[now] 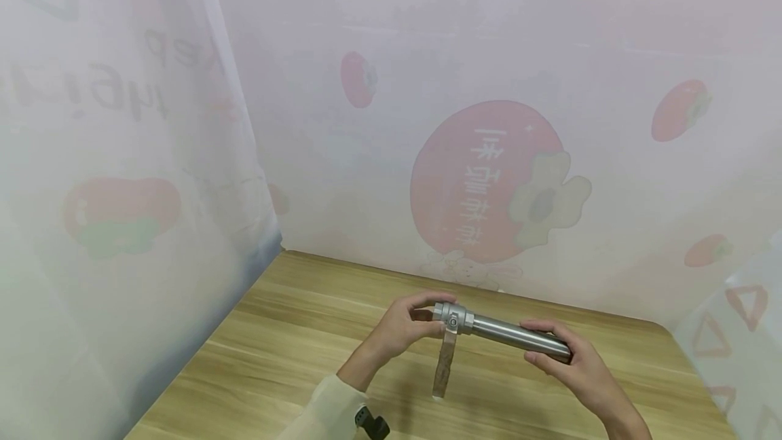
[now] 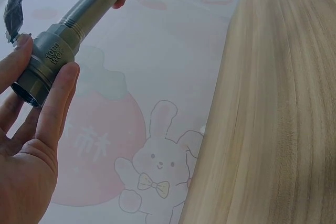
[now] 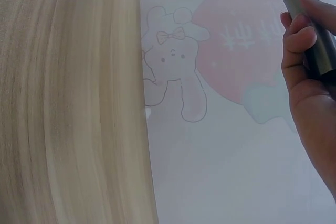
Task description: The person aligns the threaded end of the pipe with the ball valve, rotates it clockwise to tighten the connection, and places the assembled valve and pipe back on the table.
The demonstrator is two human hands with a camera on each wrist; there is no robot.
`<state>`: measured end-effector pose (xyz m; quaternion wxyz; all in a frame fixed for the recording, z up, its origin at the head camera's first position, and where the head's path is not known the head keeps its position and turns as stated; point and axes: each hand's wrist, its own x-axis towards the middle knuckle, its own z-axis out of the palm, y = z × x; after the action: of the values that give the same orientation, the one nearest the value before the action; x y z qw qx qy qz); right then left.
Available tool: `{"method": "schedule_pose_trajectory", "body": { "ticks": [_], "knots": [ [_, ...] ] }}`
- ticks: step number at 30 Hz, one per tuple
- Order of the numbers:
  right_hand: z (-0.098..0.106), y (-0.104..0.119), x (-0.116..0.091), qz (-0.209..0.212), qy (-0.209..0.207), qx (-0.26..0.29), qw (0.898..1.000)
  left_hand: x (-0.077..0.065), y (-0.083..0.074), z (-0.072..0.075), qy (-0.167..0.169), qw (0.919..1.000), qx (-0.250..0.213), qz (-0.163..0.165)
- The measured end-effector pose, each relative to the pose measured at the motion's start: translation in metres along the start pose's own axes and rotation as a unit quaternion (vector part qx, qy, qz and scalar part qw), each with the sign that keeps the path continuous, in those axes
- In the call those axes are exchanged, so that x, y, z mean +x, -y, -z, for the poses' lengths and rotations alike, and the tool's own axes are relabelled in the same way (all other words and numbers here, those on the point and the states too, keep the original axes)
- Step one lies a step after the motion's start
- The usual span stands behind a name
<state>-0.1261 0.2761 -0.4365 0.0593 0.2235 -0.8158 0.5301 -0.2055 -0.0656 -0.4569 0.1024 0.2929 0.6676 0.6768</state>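
Observation:
A metal ball valve [image 1: 453, 318] is joined to one end of a steel pipe [image 1: 519, 336], and both are held up over the table. My left hand [image 1: 397, 328] grips the valve body by its open end, thumb and fingers on opposite sides. In the left wrist view, raised lettering shows on the valve body [image 2: 50, 53], and threads appear where the pipe [image 2: 94, 3] enters it. The valve's lever handle [image 1: 444, 365], in a wrinkled cover, points toward me. Around the far end of the pipe, my right hand [image 1: 571, 362] curls its fingers and thumb.
Beneath the hands is a wood-grain table [image 1: 293, 331]. Pale printed curtains [image 1: 342, 175] stand behind it and along the left and right sides. A black device [image 1: 371, 422] is strapped at the left sleeve.

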Motion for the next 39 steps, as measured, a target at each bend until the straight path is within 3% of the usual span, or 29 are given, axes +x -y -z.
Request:
{"method": "schedule_pose_trajectory", "body": {
  "ticks": [39],
  "knots": [
    [0.0016,0.0033,0.0009,-0.004,-0.013,-0.021,1.000,-0.0015,-0.0027,0.0005,0.001,1.0000,0.000,0.003]
  ]
}}
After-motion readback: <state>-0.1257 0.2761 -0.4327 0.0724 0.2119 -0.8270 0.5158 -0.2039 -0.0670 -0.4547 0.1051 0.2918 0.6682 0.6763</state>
